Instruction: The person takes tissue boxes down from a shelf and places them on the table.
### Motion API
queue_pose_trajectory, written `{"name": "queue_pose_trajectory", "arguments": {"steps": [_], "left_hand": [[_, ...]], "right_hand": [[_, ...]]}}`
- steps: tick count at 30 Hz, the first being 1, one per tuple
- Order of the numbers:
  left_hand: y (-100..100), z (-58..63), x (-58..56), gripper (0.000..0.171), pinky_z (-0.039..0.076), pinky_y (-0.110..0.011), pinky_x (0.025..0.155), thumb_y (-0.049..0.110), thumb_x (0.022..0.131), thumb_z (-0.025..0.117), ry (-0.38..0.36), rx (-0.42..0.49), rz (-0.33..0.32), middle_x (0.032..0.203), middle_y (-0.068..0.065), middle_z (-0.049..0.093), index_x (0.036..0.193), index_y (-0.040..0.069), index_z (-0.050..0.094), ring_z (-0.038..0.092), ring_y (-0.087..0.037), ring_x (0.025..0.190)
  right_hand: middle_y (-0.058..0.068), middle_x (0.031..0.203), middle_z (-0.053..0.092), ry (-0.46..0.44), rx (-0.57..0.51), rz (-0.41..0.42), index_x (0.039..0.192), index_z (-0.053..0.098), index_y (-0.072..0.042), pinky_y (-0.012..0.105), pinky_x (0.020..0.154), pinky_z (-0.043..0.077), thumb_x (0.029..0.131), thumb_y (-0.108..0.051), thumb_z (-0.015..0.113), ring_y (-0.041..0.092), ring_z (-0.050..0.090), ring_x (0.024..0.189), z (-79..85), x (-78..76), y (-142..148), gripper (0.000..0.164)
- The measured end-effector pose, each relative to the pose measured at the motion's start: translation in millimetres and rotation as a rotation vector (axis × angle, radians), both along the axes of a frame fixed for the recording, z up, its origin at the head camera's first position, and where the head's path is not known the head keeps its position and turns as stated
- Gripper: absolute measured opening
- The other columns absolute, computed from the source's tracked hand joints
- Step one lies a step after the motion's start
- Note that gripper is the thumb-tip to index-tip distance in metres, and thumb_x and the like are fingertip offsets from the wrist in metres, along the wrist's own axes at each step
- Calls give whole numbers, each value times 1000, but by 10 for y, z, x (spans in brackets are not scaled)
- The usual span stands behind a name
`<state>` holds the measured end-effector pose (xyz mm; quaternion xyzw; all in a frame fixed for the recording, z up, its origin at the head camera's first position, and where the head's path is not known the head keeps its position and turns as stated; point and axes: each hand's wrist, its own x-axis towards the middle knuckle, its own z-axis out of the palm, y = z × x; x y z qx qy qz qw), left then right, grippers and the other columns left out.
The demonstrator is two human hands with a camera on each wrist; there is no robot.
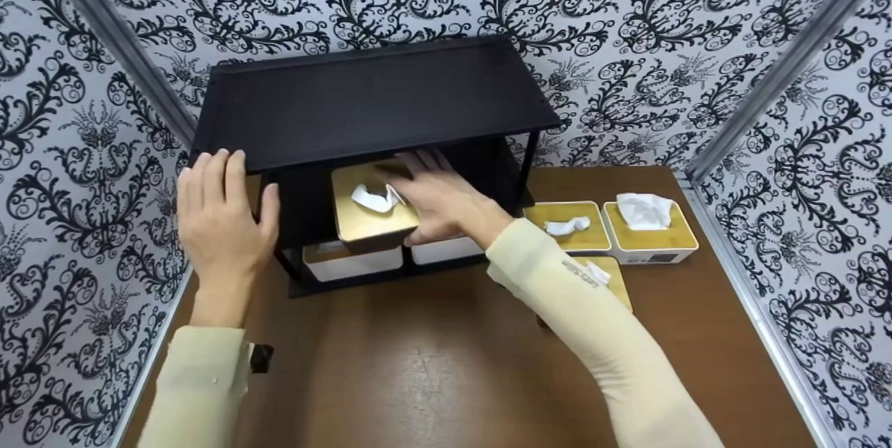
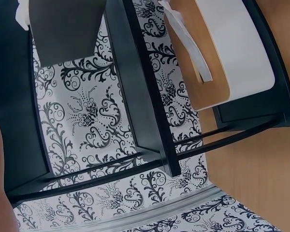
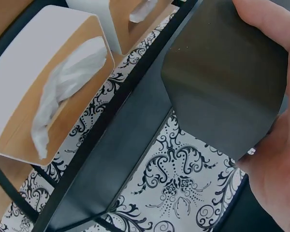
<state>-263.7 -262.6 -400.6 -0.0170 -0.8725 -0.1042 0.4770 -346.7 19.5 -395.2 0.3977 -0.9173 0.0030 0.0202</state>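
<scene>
A dark tissue box with a gold top (image 1: 369, 221) is in the front of the black shelf's upper compartment, a white tissue (image 1: 373, 200) poking from its slot. My right hand (image 1: 446, 201) grips the box from its right side. The right wrist view shows its dark side (image 3: 222, 82) with my thumb and palm against it. At the shelf's front left corner, my left hand (image 1: 226, 218) touches the edge of the top board (image 1: 376, 99) with straight fingers. The left wrist view catches part of the dark box (image 2: 67, 34).
Below, white tissue boxes with wooden tops (image 2: 241, 48) stand on the bottom shelf. Several more (image 1: 568, 225) stand on the brown table (image 1: 411, 371) right of the shelf, one partly behind my right forearm. Patterned walls (image 1: 697, 51) close in the back and sides.
</scene>
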Motion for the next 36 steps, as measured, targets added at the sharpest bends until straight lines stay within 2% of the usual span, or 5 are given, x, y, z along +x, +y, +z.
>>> {"name": "queue_pose_trajectory", "arguments": {"steps": [3, 10, 18, 26, 36], "left_hand": [[-1, -2, -4, 54, 27, -43, 122, 42, 95, 46, 0, -1, -1, 134, -17, 57, 132, 3, 55, 47, -36, 131], [-5, -11, -2, 54, 24, -41, 123, 42, 96, 45, -23, 7, 2, 135, -17, 56, 132, 3, 54, 46, -35, 132], [2, -4, 8, 53, 25, -43, 122, 42, 95, 46, -5, 27, -4, 134, -17, 57, 131, 3, 55, 46, -36, 131], [20, 3, 2, 53, 25, -42, 123, 42, 95, 46, -2, 28, -3, 134, -17, 57, 131, 3, 55, 46, -35, 132], [28, 6, 2, 53, 26, -42, 122, 42, 95, 47, 6, 34, -3, 133, -17, 58, 130, 3, 56, 47, -35, 131]], "right_hand": [[16, 157, 24, 60, 5, 22, 155, 19, -34, 51, 123, 18, 56, -66, 80, 33, 21, 148, -10, 58, 88, 121], [17, 155, 29, 102, 12, 33, 155, 21, -30, 54, 122, 19, 58, -79, 70, 37, 26, 144, -39, 187, 321, 119], [19, 153, 30, 130, 1, 52, 154, 24, -29, 54, 121, 20, 55, -69, 78, 38, 29, 142, -67, 309, 561, 119], [17, 152, 31, 103, -41, 51, 153, 27, -27, 54, 120, 23, 52, -68, 80, 38, 32, 139, -144, 396, 777, 121], [20, 154, 29, 35, -76, 42, 154, 25, -25, 56, 122, 19, 54, -64, 81, 42, 31, 141, -233, 492, 1172, 121]]}}
